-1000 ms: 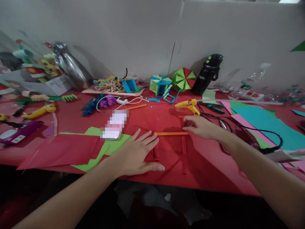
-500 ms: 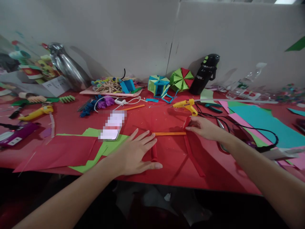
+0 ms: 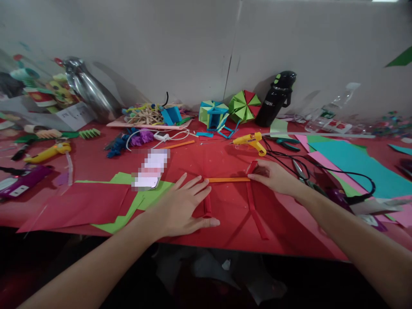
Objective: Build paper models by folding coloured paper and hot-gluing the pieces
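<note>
The right hand (image 3: 273,177) had its thumb and forefinger pinched on the far end of a red strip (image 3: 253,209), a bit of which stood up beyond the fingertips. The left hand (image 3: 183,208) lay palm down, fingers spread, its fingertips over a second red strip (image 3: 207,205) and near one end of an orange strip (image 3: 228,180).

The orange strip bridged the two sets of fingertips; whether it was fixed to either red one could not be told. From the right fingertips the first red strip ran toward the person, kinking partway; the second came out between the left fingers and thumb.

All three looked like folded paper: probably very light, springy lengthwise, easily creased, hardly slippery. A soft pinch at an end, or flat pressure from spread fingertips, seemed the safest hold.

Farther out, a glue gun (image 3: 250,143) lay beyond the right fingers, with scissors (image 3: 299,168) nearer the right wrist. Beyond the left knuckles sat a phone (image 3: 152,169), and red paper (image 3: 80,201) lay left of that wrist.
</note>
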A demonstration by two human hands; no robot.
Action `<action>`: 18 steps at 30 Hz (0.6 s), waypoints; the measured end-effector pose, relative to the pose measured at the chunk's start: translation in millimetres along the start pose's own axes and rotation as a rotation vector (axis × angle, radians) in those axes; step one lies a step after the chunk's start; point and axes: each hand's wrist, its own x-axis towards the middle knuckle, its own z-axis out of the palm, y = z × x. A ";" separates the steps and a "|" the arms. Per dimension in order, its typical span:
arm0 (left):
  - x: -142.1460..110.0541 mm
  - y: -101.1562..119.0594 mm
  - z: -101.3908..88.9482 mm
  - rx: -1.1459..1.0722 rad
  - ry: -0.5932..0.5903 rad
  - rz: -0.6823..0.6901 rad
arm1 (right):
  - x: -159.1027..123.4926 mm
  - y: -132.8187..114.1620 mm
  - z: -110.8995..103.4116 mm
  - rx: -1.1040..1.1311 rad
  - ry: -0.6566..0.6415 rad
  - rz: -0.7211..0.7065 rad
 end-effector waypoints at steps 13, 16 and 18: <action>2.0 0.7 -1.2 -0.009 -0.010 -0.019 | -2.2 5.5 8.3 -0.090 0.025 -0.018; 2.6 1.5 -2.5 -0.005 -0.012 -0.018 | -0.3 2.4 7.8 -0.080 0.017 0.010; 3.0 1.2 -3.2 0.000 -0.004 -0.012 | 2.3 0.4 6.5 -0.061 0.001 0.049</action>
